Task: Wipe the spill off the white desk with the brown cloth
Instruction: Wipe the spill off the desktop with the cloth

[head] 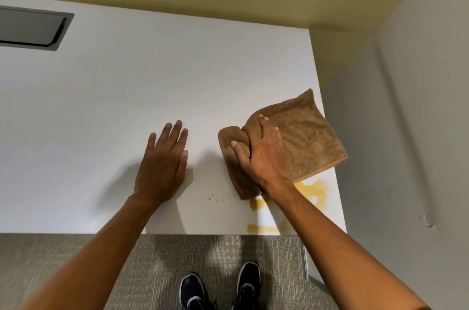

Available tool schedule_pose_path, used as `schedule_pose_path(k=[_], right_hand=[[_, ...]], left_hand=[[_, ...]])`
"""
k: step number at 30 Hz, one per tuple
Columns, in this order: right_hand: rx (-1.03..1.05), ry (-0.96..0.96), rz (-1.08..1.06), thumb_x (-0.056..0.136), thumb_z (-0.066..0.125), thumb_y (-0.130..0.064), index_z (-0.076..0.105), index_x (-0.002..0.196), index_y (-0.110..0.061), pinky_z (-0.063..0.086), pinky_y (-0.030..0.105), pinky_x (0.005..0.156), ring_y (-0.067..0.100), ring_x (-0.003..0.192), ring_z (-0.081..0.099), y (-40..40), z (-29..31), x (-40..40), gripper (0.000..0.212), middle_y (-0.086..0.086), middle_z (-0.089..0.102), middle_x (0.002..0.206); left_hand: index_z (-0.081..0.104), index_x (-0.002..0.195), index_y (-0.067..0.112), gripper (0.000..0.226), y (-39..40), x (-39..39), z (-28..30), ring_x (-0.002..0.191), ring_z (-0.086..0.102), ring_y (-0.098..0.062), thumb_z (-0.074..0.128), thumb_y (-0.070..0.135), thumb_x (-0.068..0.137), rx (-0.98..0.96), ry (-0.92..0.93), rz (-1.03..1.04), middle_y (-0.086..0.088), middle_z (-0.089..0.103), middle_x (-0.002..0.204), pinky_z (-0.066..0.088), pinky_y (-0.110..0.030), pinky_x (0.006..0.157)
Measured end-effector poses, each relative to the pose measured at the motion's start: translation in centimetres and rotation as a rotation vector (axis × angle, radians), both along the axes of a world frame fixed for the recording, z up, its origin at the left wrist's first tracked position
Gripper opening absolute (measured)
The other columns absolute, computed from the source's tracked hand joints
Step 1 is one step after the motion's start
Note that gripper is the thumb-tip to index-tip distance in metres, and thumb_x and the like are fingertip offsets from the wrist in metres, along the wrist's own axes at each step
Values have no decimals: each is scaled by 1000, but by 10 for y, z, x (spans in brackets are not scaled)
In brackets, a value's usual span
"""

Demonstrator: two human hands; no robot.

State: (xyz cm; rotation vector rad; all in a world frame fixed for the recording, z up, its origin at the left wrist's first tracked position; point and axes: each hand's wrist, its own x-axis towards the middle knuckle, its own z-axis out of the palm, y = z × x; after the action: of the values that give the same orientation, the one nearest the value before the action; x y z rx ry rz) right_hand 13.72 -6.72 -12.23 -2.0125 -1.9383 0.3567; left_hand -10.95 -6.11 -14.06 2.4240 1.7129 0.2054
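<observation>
A: Where is the brown cloth (291, 142)?
B: Table (127, 93), 4 o'clock, above the yellow spill (308, 195); right hand (261, 154) bunches it, left hand (165, 157) flat, holding nothing.
A: Handling?
B: Probably soft, light; grip the bunched folds.

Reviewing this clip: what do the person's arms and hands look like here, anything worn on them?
Both forearms are bare right up to the frame's edge: no sleeves in view. The left hand and right hand wear no gloves, and no rings, watch or wristbands show. Fingernails are short and unpainted. No markings show on either arm.
</observation>
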Motion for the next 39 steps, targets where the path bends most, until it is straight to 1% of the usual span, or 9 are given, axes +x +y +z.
schedule_pose_path(k=[5,10,18,22,24,28,30,35,39], right_hand=[[38,145,54,101,46,-35,57,137,-12,26,41,121,22,143,40,-17,-5,-8,44,7,48,151],[-29,249,239,105,39,-36,55,140,-15,24,32,122,16,140,44,-49,4,-6,44,3,56,145],[-103,491,365,101,53,-39,66,119,-13,51,36,100,7,125,59,-101,25,22,34,-1,68,128],[-51,445,156,93,45,-67,50,133,-27,52,33,91,6,114,56,-93,42,35,58,-7,59,128],[-5,391,-50,85,48,-76,35,147,-29,46,26,98,8,126,47,-79,41,35,79,-5,47,143],[-168,63,-131,78,43,-86,11,159,-15,16,42,123,26,153,11,-59,16,10,112,10,11,166],[-114,-58,-165,82,38,-81,22,157,-8,12,46,124,31,154,10,-59,-1,-1,105,18,12,165],[59,-98,-250,100,35,-43,55,140,-8,31,55,115,39,143,37,-52,-15,-13,56,19,43,153],[156,0,-211,99,57,-12,65,128,-3,38,50,113,34,135,51,-46,-21,-19,32,15,56,142]], left_hand=[[42,147,0,54,-3,-1,-2,147,31,-35,27,22,100,51,-60,-20,-17,34,158,26,-55,118],[41,147,1,54,-4,-2,-4,149,28,-32,27,23,100,68,-113,-24,-15,33,159,21,-52,120],[38,149,1,56,-4,-4,-2,150,26,-31,22,25,101,53,-121,-27,-15,32,159,20,-50,120],[38,149,2,55,-4,-4,-3,150,26,-30,22,25,102,50,-143,-28,-14,32,159,19,-49,121],[38,149,1,55,-2,-6,-4,150,26,-29,22,26,102,42,-150,-38,-14,32,159,19,-48,121],[34,151,3,56,7,-18,-3,151,21,-25,21,27,103,24,-144,-132,-12,28,161,19,-45,122],[33,152,4,55,11,-21,-3,152,20,-25,22,28,103,14,-127,-158,-11,26,162,19,-45,122],[35,152,5,54,12,-18,0,151,23,-27,24,28,103,-2,-137,-129,-9,29,161,19,-43,122],[35,152,6,55,11,-17,4,151,23,-26,23,28,103,-21,-151,-127,-9,30,161,16,-40,123]])
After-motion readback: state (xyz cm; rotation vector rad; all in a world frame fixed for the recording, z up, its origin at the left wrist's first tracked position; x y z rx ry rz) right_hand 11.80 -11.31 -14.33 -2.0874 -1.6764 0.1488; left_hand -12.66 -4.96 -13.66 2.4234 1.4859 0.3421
